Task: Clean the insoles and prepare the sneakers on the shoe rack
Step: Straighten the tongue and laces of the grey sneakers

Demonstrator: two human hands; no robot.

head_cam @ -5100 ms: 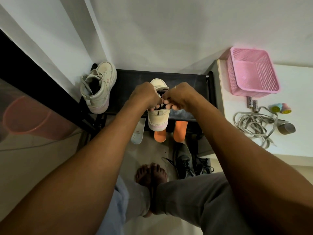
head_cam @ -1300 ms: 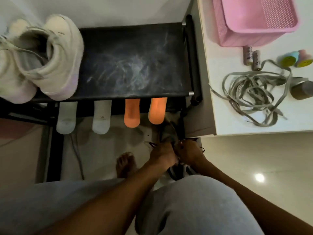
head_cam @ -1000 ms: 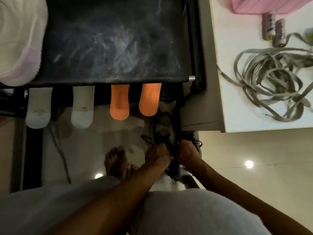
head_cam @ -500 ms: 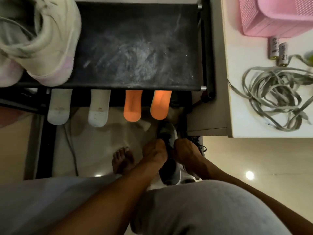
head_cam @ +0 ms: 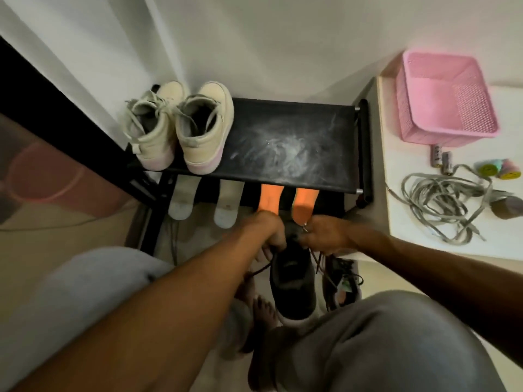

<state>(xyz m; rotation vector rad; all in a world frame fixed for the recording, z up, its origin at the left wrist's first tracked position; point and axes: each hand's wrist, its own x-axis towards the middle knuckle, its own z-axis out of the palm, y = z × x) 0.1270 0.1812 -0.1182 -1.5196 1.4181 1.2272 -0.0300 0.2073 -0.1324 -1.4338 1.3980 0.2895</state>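
1. The left hand and the right hand both grip a dark grey fabric sneaker at its opening, with the fingers curled on its two sides. The sneaker is in the air in front of the rack, above the floor, its toe pointing toward the person and its dark laces hanging loose.
2. A second dark sneaker lies on the floor just beside it, on the right.
3. On the black metal shoe rack a pair of cream high-top sneakers stands upright at the left end of the dusty top shelf.
4. Below the front edge of this shelf four insoles stick out: two white foam insoles on the left, two orange foam insoles on the right.
5. The white tabletop beside the rack carries a pink plastic mesh basket and a tangle of grey flat laces.
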